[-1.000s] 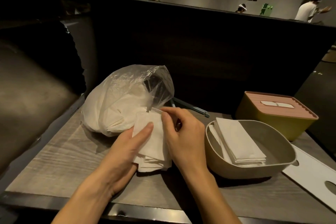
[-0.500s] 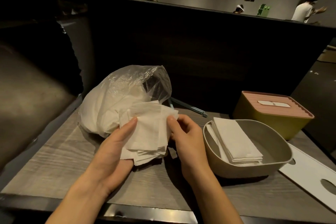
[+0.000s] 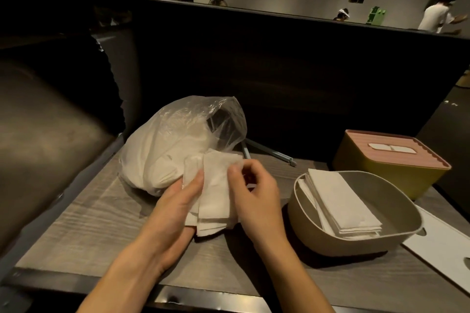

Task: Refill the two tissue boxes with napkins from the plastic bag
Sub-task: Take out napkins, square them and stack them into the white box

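Left hand (image 3: 175, 201) cradles a napkin stack (image 3: 216, 201) beside the bag (image 3: 178, 145) while the right hand (image 3: 254, 195) apparently pinches its top edge, squaring it for the open box (image 3: 396, 234).

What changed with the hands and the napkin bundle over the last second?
The right hand let go of the top edge of the loose stack of white paper napkins, then took it again with curled fingers. The left hand holds the stack from below throughout. Clear plastic bag, open beige tissue box and pink-lidded yellow box stayed put.
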Demonstrator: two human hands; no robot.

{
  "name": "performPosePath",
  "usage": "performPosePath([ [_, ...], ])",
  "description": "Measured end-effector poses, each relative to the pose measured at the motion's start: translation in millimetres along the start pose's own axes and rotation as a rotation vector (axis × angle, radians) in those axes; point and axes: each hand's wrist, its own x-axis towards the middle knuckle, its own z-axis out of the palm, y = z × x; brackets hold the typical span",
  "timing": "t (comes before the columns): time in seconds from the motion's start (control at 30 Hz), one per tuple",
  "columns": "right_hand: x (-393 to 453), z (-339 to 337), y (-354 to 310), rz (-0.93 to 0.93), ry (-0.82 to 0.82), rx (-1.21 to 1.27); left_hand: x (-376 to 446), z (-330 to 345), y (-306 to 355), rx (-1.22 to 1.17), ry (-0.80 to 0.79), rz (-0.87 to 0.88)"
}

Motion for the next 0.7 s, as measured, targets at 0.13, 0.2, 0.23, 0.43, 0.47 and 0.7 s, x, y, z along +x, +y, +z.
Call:
performPosePath([
  [0.13,-0.9,-3.1,5.3,0.112,0.023,-0.008,-0.7,0.0,-1.4,-0.004,-0.024,-0.017],
  [0.2,-3.9,-7.3,4.4,0.152,-0.070,0.003,1.6,-1.4,-3.2,0.039,0.024,0.021],
  [0.23,-6.7,-8.3,3.6,0.136,-0.105,-0.027,1.9,-1.7,-3.1,0.050,0.051,0.042],
  [0.43,-8.6,-15.4,0.4,0.002,0.015,0.081,1.9,-2.5,-0.2,0.014,0.087,0.070],
  [0.47,-7.5,-16.3,-0.9,-0.006,0.019,0.158,2.9,-2.7,-0.1,0.014,0.088,0.064],
  [0.7,-9.3,4.5,-1.6,-0.011,-0.087,0.070,-0.6,4.2,0.0,-0.041,-0.037,0.004],
])
